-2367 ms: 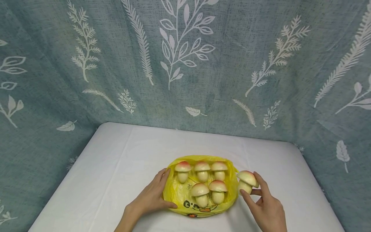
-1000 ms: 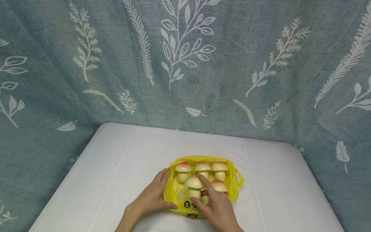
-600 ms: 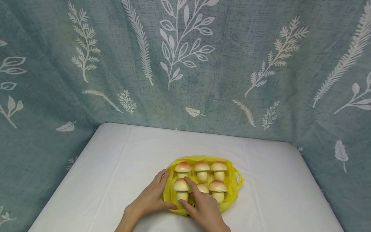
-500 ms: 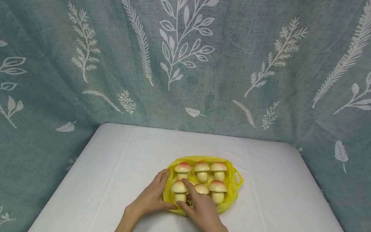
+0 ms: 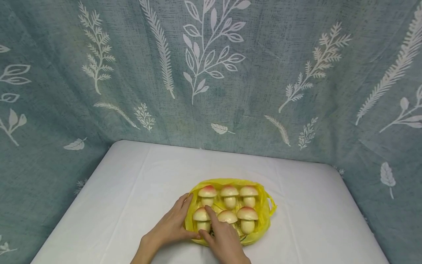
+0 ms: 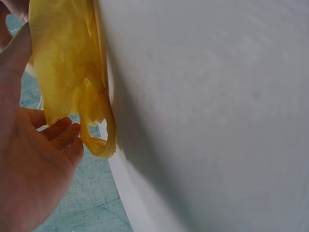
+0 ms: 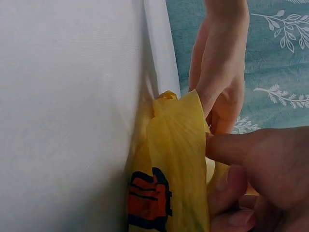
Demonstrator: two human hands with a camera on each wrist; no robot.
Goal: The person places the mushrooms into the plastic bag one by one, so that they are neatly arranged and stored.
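My right hand [image 5: 225, 234] pinches a cream-coloured toy mushroom [image 5: 202, 213] with a pinkish cap, low at the front left inside a yellow plastic bag [image 5: 265, 211]. Thumb and index finger are on its near and far sides; the lower stem is partly hidden. Two more mushrooms stand to its right, and a row of three, including a red-topped mushroom [image 5: 207, 191], stands behind. My left hand [image 5: 173, 222] holds the bag's left side, thumb in front and fingers towards the back. In the left wrist view, the yellow bag [image 6: 63, 58] hangs between thumb and fingers.
The bag stands on a white-covered table [image 5: 165, 165]. A handle loop [image 5: 273, 205] sticks out at its right. Behind the table hangs a blue-green curtain [image 5: 250, 110] with white leaf prints. An orange and black print [image 7: 147, 200] marks the bag's front.
My right hand has carried the mushroom from right of the bag, leftward across the front row, and down into the front-left spot. My left hand has stayed at the bag's left side.
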